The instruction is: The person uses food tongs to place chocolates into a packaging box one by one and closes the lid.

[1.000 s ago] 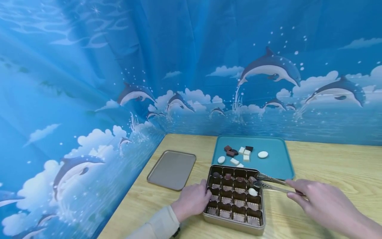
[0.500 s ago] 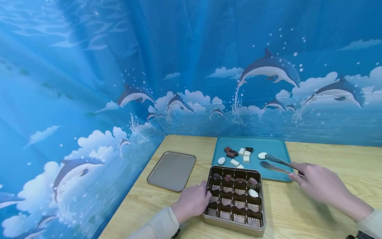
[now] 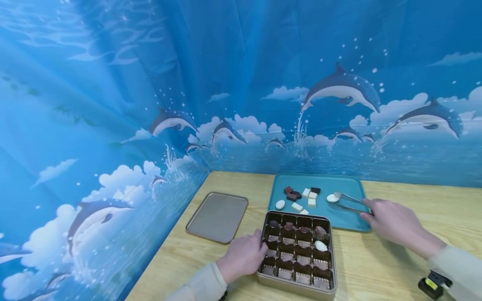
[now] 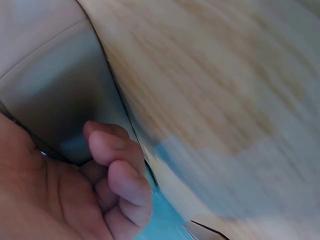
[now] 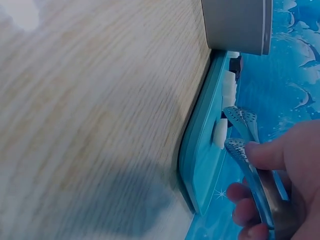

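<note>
Clamping silver metal tongs with perforated, spoon-like tips [image 5: 256,185] in the right hand [image 3: 395,219], with the thumb over the metal and the fingers curled beneath. Reaching over the rectangular teal tray [image 3: 282,184], with the tips apart and right beside a smooth, white, egg-shaped piece [image 3: 332,198] lying toward the tray's right side. Cannot tell of any firm contact there.

Probably light, hard and rather slippery, judging by the rounded, smooth surface; likely to squirt sideways if squeezed off-centre or near an end. Best to take hold across the narrow width, at the middle, low on both flanks. Better pressed gently than hard: perhaps brittle enough to chip or scuff. Apt to roll if nudged from above.

Also on the tray, toward the left and middle: small white blocks [image 3: 312,202] and brown blocks [image 3: 292,196], flat-sided and so presumably easier to pinch.

On the pale wooden table [image 3: 425,194], pinching the left wall of a square, bronze-coloured metal tin [image 3: 293,287] in the left hand [image 3: 244,255], with the thumb over the rim. Seemingly thin-walled and stiff; best steadied by that rim, clear of the flimsy-looking brown divided insert.
</note>
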The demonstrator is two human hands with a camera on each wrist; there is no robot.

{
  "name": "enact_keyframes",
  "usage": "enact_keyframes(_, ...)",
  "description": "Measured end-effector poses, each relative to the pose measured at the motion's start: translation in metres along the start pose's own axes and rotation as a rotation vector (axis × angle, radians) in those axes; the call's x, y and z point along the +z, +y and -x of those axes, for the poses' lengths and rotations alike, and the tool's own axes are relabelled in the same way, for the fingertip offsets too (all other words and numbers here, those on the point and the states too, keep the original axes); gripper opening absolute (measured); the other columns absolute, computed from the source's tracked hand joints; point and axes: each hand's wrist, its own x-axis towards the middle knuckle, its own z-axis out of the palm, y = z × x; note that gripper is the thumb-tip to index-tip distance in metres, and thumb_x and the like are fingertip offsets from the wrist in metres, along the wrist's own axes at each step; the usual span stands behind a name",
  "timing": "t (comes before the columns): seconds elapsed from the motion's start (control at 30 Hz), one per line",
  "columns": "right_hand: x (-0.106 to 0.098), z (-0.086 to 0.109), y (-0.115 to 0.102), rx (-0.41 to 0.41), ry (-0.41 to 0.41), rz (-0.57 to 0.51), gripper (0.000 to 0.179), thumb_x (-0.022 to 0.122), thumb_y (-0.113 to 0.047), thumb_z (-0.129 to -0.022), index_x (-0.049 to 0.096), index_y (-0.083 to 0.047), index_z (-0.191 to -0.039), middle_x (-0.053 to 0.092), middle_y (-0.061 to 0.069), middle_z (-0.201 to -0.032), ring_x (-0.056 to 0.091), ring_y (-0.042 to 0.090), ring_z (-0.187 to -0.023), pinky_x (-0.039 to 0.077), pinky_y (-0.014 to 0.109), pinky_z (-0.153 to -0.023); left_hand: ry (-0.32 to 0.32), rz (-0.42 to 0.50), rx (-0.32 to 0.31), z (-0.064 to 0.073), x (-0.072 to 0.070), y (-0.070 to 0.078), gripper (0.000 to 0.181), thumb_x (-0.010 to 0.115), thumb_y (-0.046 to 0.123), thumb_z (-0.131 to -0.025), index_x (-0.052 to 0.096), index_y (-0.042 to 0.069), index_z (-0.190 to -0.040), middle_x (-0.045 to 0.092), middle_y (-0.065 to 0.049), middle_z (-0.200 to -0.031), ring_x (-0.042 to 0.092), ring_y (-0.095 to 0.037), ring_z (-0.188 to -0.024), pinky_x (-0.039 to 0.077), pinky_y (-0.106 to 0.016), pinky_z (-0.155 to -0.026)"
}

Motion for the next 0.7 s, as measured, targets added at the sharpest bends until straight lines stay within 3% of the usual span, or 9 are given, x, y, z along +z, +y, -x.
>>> enact_keyframes(0.13, 0.003, -0.006, 0.000, 0.000, 0.003, 0.002, 0.053, 0.069, -0.021, -0.093, 0.056, 0.009, -0.135, 0.061, 0.034, -0.126, 0.043, 0.013, -0.052, 0.031, 0.031, -0.042, 0.002, 0.002, 0.002, 0.000, 0.001, -0.001, 0.035, 0.044, 0.035, -0.103, 0.060, 0.005, -0.108, 0.051, 0.002, -0.061, 0.050, -0.013, -0.052, 0.040, -0.028, -0.046)
enact_keyframes(0.2, 0.004, -0.008, 0.000, 0.004, 0.001, 0.002, 0.053, 0.069, -0.020, -0.093, 0.056, 0.009, -0.135, 0.058, 0.035, -0.131, 0.043, 0.013, -0.052, 0.031, 0.031, -0.042, 0.005, 0.002, 0.005, 0.000, 0.001, -0.001, 0.035, 0.044, 0.035, -0.103, 0.060, 0.004, -0.109, 0.051, 0.002, -0.061, 0.049, -0.013, -0.052, 0.040, -0.028, -0.046)
enact_keyframes(0.53, 0.006, -0.014, 0.003, -0.018, 0.045, 0.016, 0.049, 0.070, -0.015, -0.091, 0.058, 0.011, -0.131, 0.064, 0.034, -0.121, 0.032, 0.010, -0.043, 0.029, 0.023, -0.037, 0.024, 0.000, 0.014, 0.000, 0.003, -0.002, 0.032, 0.043, 0.035, -0.103, 0.059, 0.007, -0.101, 0.049, 0.002, -0.060, 0.049, -0.013, -0.050, 0.039, -0.029, -0.045)
enact_keyframes(0.7, 0.007, -0.016, 0.006, -0.005, 0.041, 0.014, 0.045, 0.068, -0.015, -0.093, 0.060, 0.010, -0.129, 0.066, 0.033, -0.118, 0.031, 0.011, -0.043, 0.030, 0.026, -0.038, 0.028, -0.001, 0.013, 0.000, 0.003, -0.001, 0.030, 0.043, 0.035, -0.103, 0.057, 0.009, -0.098, 0.049, 0.002, -0.060, 0.048, -0.014, -0.050, 0.038, -0.029, -0.045)
